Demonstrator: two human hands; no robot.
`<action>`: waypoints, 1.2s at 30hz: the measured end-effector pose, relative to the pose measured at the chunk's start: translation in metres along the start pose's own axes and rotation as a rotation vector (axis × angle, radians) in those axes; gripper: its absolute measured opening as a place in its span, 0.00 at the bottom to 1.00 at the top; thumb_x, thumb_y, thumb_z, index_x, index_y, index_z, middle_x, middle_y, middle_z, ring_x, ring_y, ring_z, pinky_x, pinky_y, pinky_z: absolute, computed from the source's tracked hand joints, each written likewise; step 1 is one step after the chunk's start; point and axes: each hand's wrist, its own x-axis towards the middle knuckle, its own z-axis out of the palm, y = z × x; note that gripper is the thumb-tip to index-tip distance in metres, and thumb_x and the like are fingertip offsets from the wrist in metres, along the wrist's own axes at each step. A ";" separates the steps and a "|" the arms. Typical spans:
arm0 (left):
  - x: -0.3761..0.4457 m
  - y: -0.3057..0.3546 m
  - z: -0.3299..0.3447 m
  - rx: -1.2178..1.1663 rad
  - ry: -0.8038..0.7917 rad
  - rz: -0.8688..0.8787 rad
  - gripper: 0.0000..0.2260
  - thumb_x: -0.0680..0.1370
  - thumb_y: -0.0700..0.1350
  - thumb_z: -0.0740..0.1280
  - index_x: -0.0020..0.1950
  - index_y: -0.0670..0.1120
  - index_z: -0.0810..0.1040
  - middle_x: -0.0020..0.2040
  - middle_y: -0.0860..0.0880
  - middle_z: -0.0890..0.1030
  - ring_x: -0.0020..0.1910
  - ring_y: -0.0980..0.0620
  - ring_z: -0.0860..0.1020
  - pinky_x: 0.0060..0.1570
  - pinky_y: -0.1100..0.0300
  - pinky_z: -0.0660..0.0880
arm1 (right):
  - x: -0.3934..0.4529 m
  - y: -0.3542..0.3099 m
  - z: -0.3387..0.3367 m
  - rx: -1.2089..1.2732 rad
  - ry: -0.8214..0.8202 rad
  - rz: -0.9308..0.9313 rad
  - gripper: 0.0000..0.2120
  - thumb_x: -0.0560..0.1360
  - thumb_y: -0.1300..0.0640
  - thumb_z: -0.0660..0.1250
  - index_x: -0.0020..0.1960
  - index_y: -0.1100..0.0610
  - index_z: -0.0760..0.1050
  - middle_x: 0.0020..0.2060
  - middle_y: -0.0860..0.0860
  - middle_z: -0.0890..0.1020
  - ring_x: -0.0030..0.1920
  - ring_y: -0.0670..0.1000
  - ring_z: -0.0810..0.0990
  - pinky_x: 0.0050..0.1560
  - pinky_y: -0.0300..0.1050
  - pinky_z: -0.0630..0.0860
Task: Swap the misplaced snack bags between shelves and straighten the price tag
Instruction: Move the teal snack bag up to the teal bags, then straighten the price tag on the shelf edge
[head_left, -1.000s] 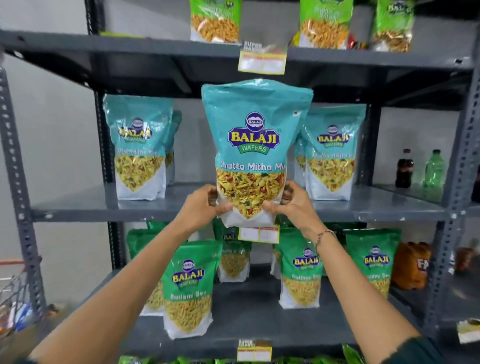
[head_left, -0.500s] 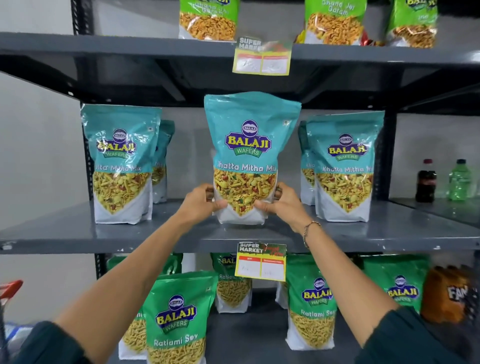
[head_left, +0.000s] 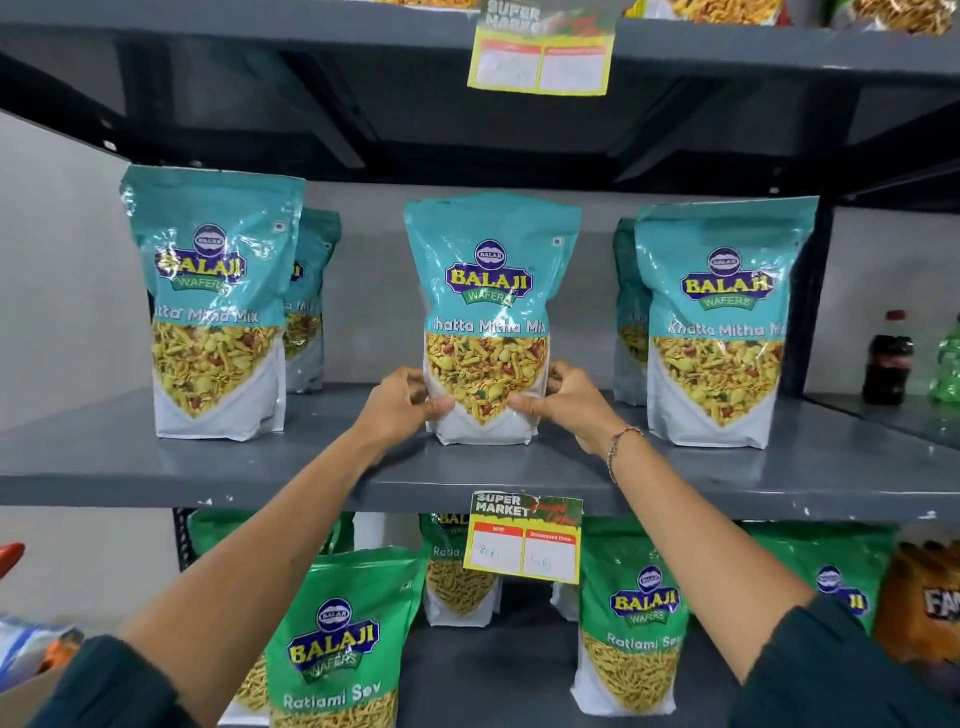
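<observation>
A teal Khatta Mitha Mix bag (head_left: 488, 291) stands upright on the middle grey shelf (head_left: 156, 467), between two other groups of teal bags. My left hand (head_left: 400, 405) grips its lower left edge and my right hand (head_left: 566, 400) grips its lower right edge. On the shelf's front edge below the bag hangs a yellow price tag (head_left: 524, 538), slightly tilted. Another price tag (head_left: 543, 52) hangs from the top shelf's edge, also a little askew. Green Ratlami Sev bags (head_left: 337, 649) stand on the lower shelf.
Teal bags stand at the left (head_left: 213, 301) and right (head_left: 722, 322) of the middle shelf. A dark cola bottle (head_left: 887, 364) and a green bottle stand on the neighbouring shelf at right. An orange pack (head_left: 930, 603) sits at lower right. Green bags stand on the top shelf.
Both hands carried the teal bag from in front of the shelf edge further in and set its base down on the middle shelf. The camera came closer and tilted up.
</observation>
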 end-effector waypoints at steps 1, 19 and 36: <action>0.001 -0.001 0.000 0.003 0.002 -0.004 0.17 0.70 0.42 0.73 0.54 0.45 0.69 0.57 0.42 0.80 0.54 0.48 0.79 0.51 0.56 0.76 | 0.001 0.001 0.001 0.001 -0.005 0.001 0.20 0.61 0.59 0.78 0.47 0.51 0.72 0.46 0.48 0.81 0.51 0.49 0.80 0.53 0.44 0.77; -0.003 0.005 0.001 0.101 -0.121 0.038 0.18 0.75 0.43 0.67 0.63 0.42 0.71 0.62 0.45 0.78 0.58 0.51 0.74 0.58 0.58 0.70 | -0.006 0.002 0.006 -0.028 0.070 0.005 0.21 0.63 0.58 0.77 0.53 0.53 0.74 0.52 0.52 0.82 0.53 0.50 0.80 0.54 0.48 0.77; -0.145 0.019 -0.007 -0.138 0.252 0.224 0.06 0.78 0.47 0.63 0.45 0.48 0.78 0.36 0.51 0.81 0.33 0.55 0.78 0.37 0.60 0.79 | -0.143 -0.024 0.088 -0.055 0.375 -0.322 0.03 0.73 0.58 0.66 0.42 0.52 0.76 0.32 0.48 0.79 0.35 0.57 0.78 0.38 0.48 0.77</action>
